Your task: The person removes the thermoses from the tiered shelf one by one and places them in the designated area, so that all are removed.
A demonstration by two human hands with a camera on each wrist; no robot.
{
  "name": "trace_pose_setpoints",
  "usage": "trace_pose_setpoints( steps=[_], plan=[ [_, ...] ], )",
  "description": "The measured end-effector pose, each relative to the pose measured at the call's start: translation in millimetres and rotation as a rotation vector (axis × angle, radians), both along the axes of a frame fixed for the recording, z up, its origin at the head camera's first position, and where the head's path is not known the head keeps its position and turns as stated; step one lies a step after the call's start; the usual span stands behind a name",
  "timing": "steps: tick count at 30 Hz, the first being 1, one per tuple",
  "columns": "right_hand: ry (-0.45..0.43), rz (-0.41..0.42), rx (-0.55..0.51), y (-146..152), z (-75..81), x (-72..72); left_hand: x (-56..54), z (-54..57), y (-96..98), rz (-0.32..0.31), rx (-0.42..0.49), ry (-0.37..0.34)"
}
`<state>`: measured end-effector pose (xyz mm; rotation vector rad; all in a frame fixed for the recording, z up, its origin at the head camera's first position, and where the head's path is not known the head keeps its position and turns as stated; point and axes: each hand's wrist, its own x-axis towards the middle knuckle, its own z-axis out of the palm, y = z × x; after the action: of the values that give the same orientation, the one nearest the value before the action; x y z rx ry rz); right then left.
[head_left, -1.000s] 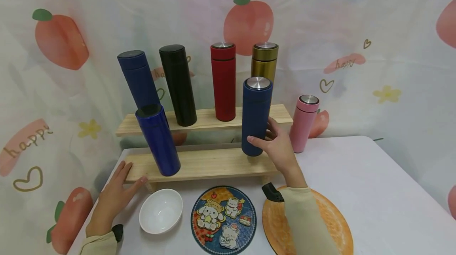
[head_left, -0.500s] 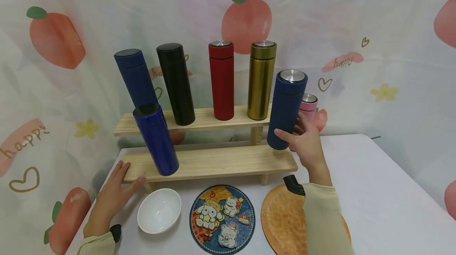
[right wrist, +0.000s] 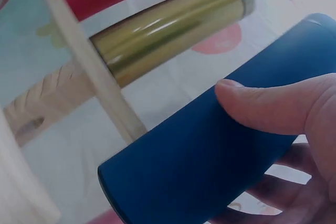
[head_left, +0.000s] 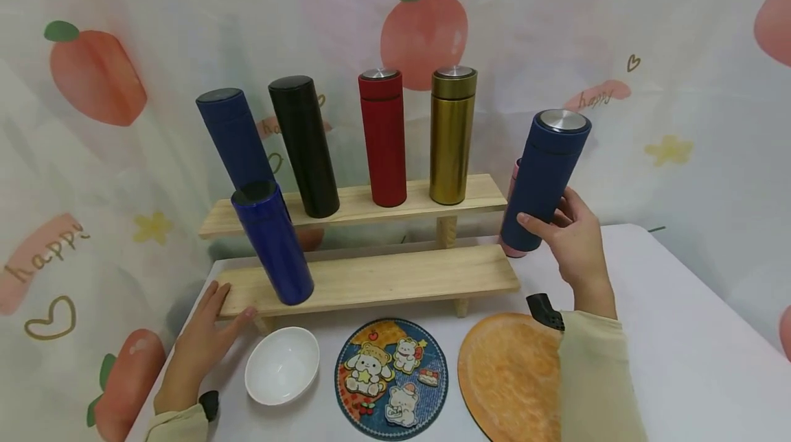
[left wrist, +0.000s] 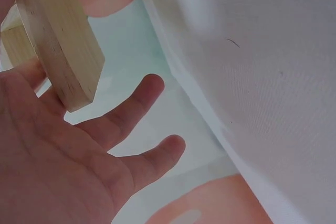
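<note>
My right hand [head_left: 577,246] grips a dark blue thermos bottle [head_left: 544,184] with a silver lid top, held up and tilted near the shelf's right end. In the right wrist view, the thumb lies along the blue bottle [right wrist: 220,150] and the fingers reach behind it. A pink bottle [head_left: 511,250] is mostly hidden behind it. At the lower shelf's left end, my left hand [head_left: 200,342] rests on the wooden shelf [head_left: 383,281]. The left wrist view shows the board end [left wrist: 63,51] against that hand [left wrist: 58,150], with two fingers straight.
A glossy blue bottle [head_left: 274,243] stands on the lower shelf. The upper shelf [head_left: 352,203] bears another navy bottle [head_left: 235,133], a black bottle [head_left: 305,147], a red bottle [head_left: 384,140] and a gold bottle [head_left: 454,140]. In front are a white bowl [head_left: 282,366], a cartoon mat [head_left: 426,346] and an orange mat [head_left: 507,373].
My right hand has carried the dark blue bottle rightward from in front of the gold bottle, past the lower shelf's right end, and it now tilts more. The left hand stays at the shelf.
</note>
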<state>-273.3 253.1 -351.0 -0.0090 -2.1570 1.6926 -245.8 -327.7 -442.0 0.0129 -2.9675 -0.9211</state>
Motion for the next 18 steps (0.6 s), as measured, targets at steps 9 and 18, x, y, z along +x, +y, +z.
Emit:
trace_pose_setpoints(
  steps=[9,18],
  plan=[
    [-0.049,0.017,0.092,25.3,-4.3,4.3,2.8,-1.5,0.5,-0.001,-0.033,0.040],
    [-0.071,0.062,0.143,51.3,-13.1,4.5,2.0,-0.1,3.0,-0.008,-0.040,0.035]
  ],
)
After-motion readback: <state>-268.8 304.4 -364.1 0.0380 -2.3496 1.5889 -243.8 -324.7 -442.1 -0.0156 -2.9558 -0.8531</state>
